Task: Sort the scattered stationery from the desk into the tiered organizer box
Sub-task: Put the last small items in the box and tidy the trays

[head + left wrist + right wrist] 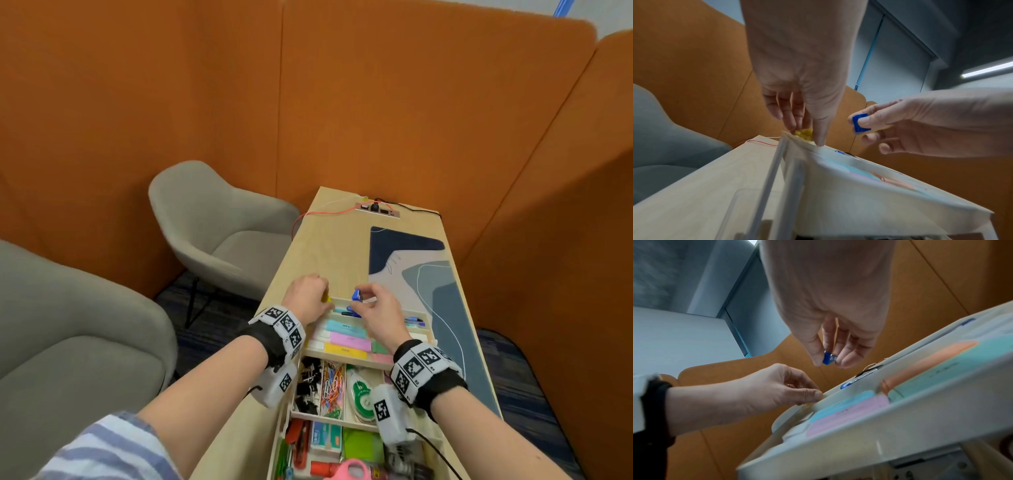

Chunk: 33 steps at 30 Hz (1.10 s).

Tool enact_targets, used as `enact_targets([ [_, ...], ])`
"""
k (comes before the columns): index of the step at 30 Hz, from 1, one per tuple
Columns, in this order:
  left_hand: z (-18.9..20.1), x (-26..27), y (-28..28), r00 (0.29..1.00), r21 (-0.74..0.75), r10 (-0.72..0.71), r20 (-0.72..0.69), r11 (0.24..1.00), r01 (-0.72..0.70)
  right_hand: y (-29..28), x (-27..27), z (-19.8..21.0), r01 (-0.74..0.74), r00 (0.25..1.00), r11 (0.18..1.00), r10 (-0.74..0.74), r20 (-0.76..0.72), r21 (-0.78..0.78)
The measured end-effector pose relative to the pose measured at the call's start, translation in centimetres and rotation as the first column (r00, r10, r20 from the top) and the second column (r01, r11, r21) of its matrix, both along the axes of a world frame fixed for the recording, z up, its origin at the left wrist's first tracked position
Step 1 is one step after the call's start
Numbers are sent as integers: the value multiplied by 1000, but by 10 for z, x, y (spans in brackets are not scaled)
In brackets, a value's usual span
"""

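Note:
The white tiered organizer box [363, 357] stands on the narrow wooden desk [318, 240], its trays stepped toward me. My left hand [308, 298] pinches a small yellow piece [804, 134] at the far left corner of the top tray [838, 155]. My right hand [373, 308] pinches a small blue binder clip [357, 294] between thumb and fingers, held just above the top tray; the blue clip [828, 358] also shows in the right wrist view. Pens [416, 321] lie in the top tray; pastel sticky-note pads [346, 337] fill the tray below.
Lower trays hold black binder clips [308, 383], coloured paper clips [333, 383], correction tape [362, 397], staples and a green pad. A blue-grey desk mat [428, 274] lies right, a power strip [376, 209] with cables at the far end. Grey armchairs [219, 233] stand left; orange partitions surround.

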<state>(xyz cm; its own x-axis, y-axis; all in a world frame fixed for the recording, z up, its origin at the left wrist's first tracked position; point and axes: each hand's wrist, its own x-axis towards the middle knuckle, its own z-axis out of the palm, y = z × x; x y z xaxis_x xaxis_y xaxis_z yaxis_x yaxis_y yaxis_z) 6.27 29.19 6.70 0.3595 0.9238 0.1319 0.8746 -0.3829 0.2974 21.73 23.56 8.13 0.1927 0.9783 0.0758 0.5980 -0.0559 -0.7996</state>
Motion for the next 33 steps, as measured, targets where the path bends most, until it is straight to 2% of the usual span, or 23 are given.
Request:
enact_targets([
  [5,-1,1,-3,984,127,10,-178,992,13,1,-2,-3,-11,1000,999,12,26,-43],
  [7,-2,3,-5,979,136,22,-203,991,6,3,-2,-3,-29,999,998,31,44,-58],
  [13,0,-5,-8,990,122,95,-108,989,-81,14,-6,0,-82,983,995,91,161,-65],
  [18,-9,-30,-14,991,7,-116,-65,993,117,23,-15,2,-145,951,983,169,258,-109],
  [22,-14,-44,-17,987,-86,-149,-65,986,143,27,-26,-2,-162,919,971,213,333,-174],
  [29,-19,-48,-23,988,-63,-147,48,987,149,30,-36,-7,-168,877,966,237,419,-196],
  [33,-20,-48,-22,987,-47,-148,57,987,151,20,-38,-10,-211,804,965,261,534,-156],
])
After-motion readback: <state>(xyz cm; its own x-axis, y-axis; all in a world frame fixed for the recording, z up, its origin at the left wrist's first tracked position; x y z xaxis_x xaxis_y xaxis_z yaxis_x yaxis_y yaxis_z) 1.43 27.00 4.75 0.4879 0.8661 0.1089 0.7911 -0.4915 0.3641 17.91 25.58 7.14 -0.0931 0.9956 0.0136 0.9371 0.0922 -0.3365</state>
